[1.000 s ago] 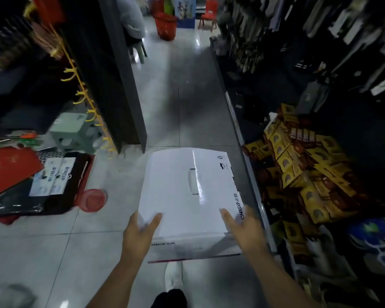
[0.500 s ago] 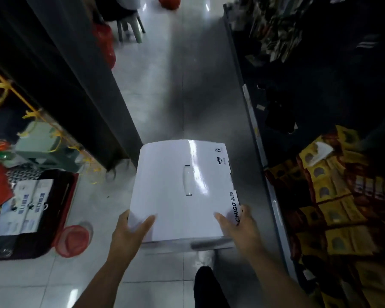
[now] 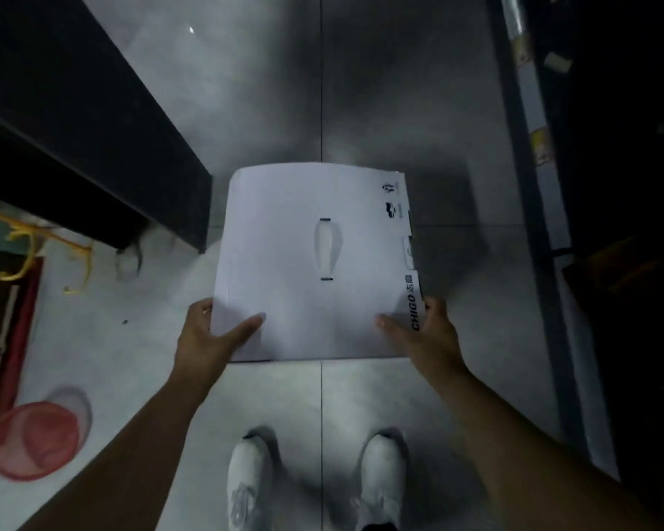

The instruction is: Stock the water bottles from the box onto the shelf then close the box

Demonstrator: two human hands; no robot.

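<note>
Above the tiled floor (image 3: 361, 90), the left hand (image 3: 208, 335) and right hand (image 3: 430, 331) grip the closed white box (image 3: 307, 308) by its near corners, thumbs on top.

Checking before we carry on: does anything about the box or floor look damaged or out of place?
Nothing stands out. The white box looks shut and undented, gripped at its near corners by the left hand and right hand. A red round container sits on the floor at left.
</note>
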